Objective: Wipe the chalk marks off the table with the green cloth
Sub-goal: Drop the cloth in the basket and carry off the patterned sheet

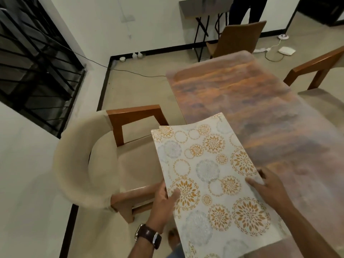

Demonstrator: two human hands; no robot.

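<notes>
- We cannot find the green cloth anywhere in the head view, so we cannot say where it is; no distinct chalk strokes can be made out either, as the whole frame is smeared.
- Left hand [164, 197]: its grip is closed on the left edge of a patterned mat [210, 175], thumb on top, fingers hidden beneath. A watch [149, 235] sits on that wrist.
- Right hand [268, 185]: its grip is slack, the fingers spread nearly flat on the mat's right edge; whether any curl under it we cannot tell.
- The mat, white with orange and grey circles, lies partly over the near end of the counter [251, 101], its bottom cut off by the frame.
- The counter is reddish wood with a pale, hazy film across its surface.
- A cream armchair [96, 161] stands just left of the counter; a brown chair [236, 39] stands at its far end.
</notes>
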